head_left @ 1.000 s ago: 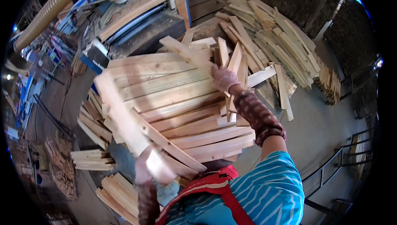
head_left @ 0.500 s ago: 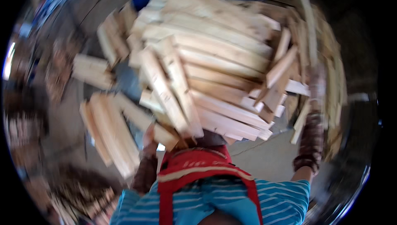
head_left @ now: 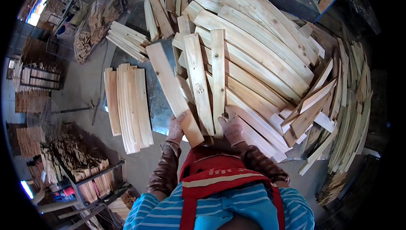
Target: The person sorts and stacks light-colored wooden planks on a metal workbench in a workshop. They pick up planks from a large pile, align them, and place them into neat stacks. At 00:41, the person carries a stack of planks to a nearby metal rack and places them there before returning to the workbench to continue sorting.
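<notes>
My left hand [head_left: 177, 126], in a pale work glove, grips the lower part of a wooden board [head_left: 169, 87] that slants up to the left. The right hand [head_left: 231, 126], gloved too, is closed on the near end of a narrower knotty board [head_left: 218, 73] that points away from me. Between them lies another knotty board [head_left: 198, 82], which neither hand clearly holds. Beyond and to the right, a large pile of pale boards [head_left: 262, 46] lies in slanting rows, partly under these.
Stacked boards [head_left: 129, 105] stand left of a metal tabletop [head_left: 154, 97]. Farther back are short boards [head_left: 127, 40]. Loose offcuts [head_left: 311, 111] and long strips [head_left: 353, 103] are heaped at right. A fan [head_left: 42, 111] and a metal rack [head_left: 80, 183] stand at left.
My right hand has come back from the far right side to the near end of a board in the middle. The left hand now grips a slanted board. The view has shifted and sharpened.
</notes>
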`<state>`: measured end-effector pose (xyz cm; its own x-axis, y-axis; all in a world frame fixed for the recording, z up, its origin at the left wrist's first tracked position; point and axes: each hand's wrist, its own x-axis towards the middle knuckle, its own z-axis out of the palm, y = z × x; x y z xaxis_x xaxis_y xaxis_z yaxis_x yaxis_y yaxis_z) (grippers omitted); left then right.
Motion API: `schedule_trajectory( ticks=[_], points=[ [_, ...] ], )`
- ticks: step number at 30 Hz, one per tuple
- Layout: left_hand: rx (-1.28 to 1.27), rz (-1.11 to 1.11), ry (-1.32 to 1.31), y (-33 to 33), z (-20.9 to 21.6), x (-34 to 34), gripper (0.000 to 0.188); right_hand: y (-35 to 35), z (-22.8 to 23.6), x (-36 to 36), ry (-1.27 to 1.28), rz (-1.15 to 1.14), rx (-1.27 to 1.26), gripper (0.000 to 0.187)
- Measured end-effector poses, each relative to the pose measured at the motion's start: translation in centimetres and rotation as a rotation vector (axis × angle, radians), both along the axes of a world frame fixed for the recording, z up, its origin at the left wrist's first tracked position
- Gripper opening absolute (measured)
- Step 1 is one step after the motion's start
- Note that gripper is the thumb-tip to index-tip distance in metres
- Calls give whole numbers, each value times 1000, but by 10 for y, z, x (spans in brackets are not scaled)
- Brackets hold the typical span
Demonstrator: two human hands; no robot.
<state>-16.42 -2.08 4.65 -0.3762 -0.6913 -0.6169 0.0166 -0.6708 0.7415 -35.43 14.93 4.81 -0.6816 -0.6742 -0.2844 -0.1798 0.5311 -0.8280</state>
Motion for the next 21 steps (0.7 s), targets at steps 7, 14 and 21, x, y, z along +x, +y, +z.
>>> schedule_trajectory(
  ticks=[7,14,21],
  points=[
    [-7,-125,-23,0,12,-74,36,-48,-19,13,-8,-271,303,29],
    [-32,-35,-57,-39,-26,0,23,-5,37,19,9,-316,-386,19],
    [-69,-18,-56,-63,-131,99,24,-47,64,45,66,-235,-374,33]
  ],
)
